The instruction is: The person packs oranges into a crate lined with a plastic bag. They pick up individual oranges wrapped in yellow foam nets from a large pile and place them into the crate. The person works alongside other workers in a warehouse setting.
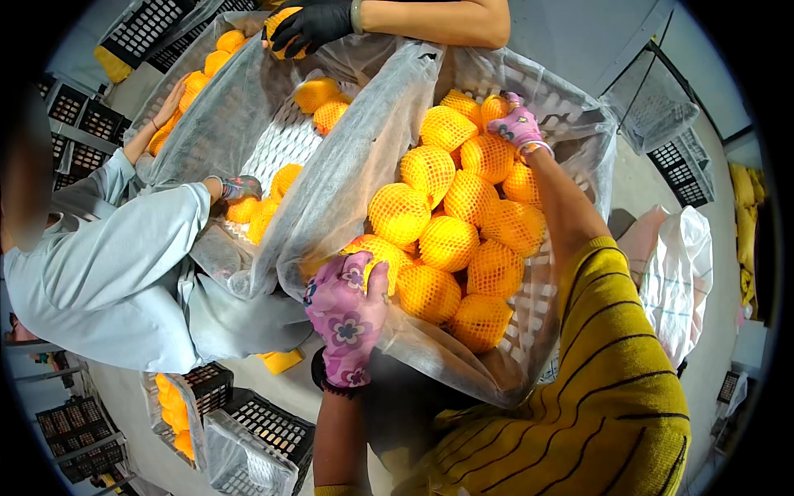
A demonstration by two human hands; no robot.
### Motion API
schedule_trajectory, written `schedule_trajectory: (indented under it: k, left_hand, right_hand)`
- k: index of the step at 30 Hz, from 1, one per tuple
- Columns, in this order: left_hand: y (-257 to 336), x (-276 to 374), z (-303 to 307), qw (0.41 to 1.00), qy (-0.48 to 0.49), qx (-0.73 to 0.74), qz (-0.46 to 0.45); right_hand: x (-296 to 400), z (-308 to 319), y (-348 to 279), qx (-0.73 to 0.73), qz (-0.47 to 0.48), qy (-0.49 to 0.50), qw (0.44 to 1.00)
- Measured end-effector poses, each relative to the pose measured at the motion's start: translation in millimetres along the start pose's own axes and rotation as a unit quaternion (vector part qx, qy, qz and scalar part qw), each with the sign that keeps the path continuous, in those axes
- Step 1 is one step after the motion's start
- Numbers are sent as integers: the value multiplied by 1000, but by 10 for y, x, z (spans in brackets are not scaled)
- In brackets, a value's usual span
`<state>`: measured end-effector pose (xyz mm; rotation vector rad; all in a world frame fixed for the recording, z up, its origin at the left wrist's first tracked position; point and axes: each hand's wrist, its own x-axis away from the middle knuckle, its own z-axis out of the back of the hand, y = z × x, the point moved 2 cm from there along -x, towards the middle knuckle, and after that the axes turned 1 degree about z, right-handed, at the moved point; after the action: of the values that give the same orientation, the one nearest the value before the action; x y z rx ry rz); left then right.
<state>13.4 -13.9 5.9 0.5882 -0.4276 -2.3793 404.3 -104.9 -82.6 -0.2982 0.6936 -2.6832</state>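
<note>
My left hand (pixel 349 316), in a pink flowered glove, is closed around a round fruit in a yellow foam net (pixel 379 260) at the near left corner of a crate lined with thin white fabric (pixel 434 363). My right hand (pixel 518 127), in a similar glove, has its fingers on a smaller-looking netted fruit (pixel 494 110) at the crate's far side. Between my hands lie several netted fruits (pixel 466 198), piled in the crate. How firmly the right fingers hold is partly hidden.
A co-worker in pale blue (pixel 130 266) reaches into a neighbouring lined crate (pixel 279 139) on the left. Another person's black-gloved hand (pixel 316 25) holds a netted fruit above it. Black crates (pixel 273 428) stand on the floor, and a white sack (pixel 676 279) is at right.
</note>
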Motion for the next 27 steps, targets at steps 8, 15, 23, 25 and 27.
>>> schedule_trajectory:
  k: [8,15,23,25,27]
  left_hand:
    - [20,3,92,1000,-21,-21,8]
    - [28,20,69,1000,-25,-15,11]
    - [-7,33,13,1000,-16,-12,8]
    - [-5,57,41,999,12,19,36]
    - [5,12,-29,999,-3,-41,-13]
  right_hand:
    - [-211,-85,-112,115,114,-90,983]
    - [-281,96,-6,-53,32,-200,978]
    - [-136,-162,-35,93,47,-60,993]
    - [-53,-192,-7,191,198,77,958]
    - [120,-40,-125,242,265,95,929]
